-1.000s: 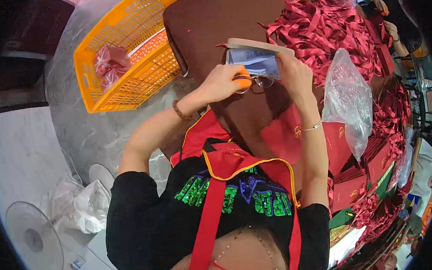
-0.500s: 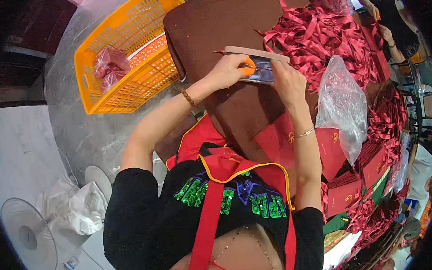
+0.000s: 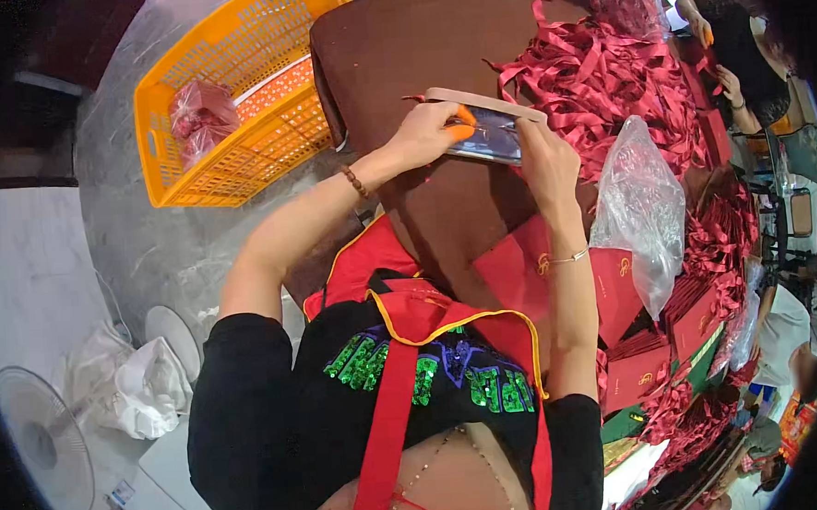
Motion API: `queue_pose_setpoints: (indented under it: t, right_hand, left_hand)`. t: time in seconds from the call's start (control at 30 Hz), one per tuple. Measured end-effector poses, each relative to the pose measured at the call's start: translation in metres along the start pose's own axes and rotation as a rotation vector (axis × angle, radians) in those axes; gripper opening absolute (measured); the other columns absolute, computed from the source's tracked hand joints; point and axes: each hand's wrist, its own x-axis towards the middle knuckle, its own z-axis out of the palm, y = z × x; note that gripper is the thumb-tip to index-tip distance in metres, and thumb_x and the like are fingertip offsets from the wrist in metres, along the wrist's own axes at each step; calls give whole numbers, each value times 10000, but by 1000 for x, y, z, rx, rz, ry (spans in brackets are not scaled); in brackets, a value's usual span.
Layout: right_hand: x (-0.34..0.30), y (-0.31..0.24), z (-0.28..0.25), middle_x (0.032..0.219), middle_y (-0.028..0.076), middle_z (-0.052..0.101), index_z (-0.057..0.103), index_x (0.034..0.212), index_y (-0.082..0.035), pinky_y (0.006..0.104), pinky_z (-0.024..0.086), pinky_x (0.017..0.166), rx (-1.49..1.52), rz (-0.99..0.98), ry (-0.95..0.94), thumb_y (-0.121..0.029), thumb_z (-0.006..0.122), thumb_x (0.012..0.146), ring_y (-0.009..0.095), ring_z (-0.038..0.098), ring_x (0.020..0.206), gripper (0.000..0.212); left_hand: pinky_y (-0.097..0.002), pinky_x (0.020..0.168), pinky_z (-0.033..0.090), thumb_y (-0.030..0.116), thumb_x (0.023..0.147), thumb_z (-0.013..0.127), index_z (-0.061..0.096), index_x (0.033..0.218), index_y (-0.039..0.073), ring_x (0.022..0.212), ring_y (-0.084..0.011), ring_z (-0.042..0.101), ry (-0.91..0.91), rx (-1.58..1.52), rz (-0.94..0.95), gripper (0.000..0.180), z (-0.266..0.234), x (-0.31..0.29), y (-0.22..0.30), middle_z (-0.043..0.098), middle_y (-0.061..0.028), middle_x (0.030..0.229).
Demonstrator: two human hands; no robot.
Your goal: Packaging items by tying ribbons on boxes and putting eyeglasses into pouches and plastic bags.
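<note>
Both my hands hold a flat phone-like thing (image 3: 497, 141) with a glossy dark screen and a thick beige-pink strip along its far edge. It is above the brown-covered table (image 3: 389, 57). My left hand (image 3: 425, 134) is closed on its left end, with orange coverings on its fingertips. On the other end my right hand (image 3: 551, 160) is closed, its thumb at the screen's edge. Just beyond, to the right, lies a heap of dark red ribbons (image 3: 603, 83). Red folders or bags (image 3: 618, 286) with gold emblems lie beside my right forearm.
A clear plastic bag (image 3: 645, 210) rests right of my right arm. On the floor at left stands a yellow crate (image 3: 229, 177) with wrapped red things. Another person's hand (image 3: 732, 86) works at far right. A fan (image 3: 44, 440) and white plastic bag (image 3: 148, 393) are at lower left.
My left fingertips have drawn back slightly to the left, so more of the screen shows. Both hands keep their hold. The whole view has shifted a little.
</note>
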Motion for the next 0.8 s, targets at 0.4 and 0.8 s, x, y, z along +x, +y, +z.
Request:
queue_pose_setpoints:
  t: [0.4,0.8]
  right_hand:
    - [0,-1,1,741,110,602,587,922,-104,373,464,493,107,36,51,-123,567,821,282,593,584,105]
    - [-3,-3,6,700,61,560,570,891,-97,333,482,509,25,-9,3,-115,563,793,203,596,596,100]
  left_hand:
    - [-381,767,442,109,761,615,590,876,46,914,-312,549,107,200,449,133,9,-5,-13,595,-121,955]
    - [-409,912,368,193,730,580,607,871,118,1049,-234,487,117,724,787,163,4,-11,-21,574,-54,1039]
